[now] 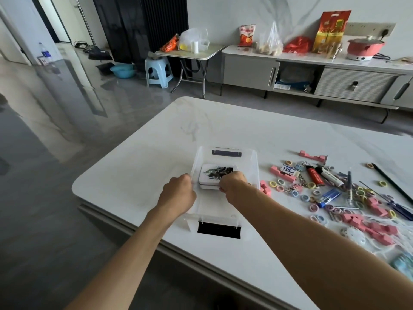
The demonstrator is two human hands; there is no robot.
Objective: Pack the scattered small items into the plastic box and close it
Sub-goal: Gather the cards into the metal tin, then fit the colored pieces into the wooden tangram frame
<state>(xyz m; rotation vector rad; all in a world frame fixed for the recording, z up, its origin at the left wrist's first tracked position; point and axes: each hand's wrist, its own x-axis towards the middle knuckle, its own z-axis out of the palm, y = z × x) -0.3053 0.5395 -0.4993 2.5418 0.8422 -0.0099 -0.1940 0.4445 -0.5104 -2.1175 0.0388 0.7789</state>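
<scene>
Two bare forearms reach forward over the near edge of a white marble table point(145, 175). Between them sits the clear plastic box point(254, 168), lidless, its long axis running straight away from the person. A black latch point(219, 230) hangs at its near end, close to the table edge.

The left hand point(178, 194) is curled around the box's left wall. The right hand point(234, 186) reaches inside, fingers curled over the near right corner of a white tin point(216, 174). The tin lies flat in the middle of the box, picture lid up, long axis crosswise to the box. A second dark latch point(226, 152) is at the far end.

To the right of the box, on the table, the small items lie scattered: pink blocks point(377, 231), coloured hair ties point(312, 206), a blue lighter point(330, 196), a red lighter point(315, 177) and a dark pencil point(391, 182) pointing away and to the left.

Beyond the table stand a pale blue stool point(158, 71) and a low grey cabinet point(250, 70) bearing a pink pot point(364, 47).
</scene>
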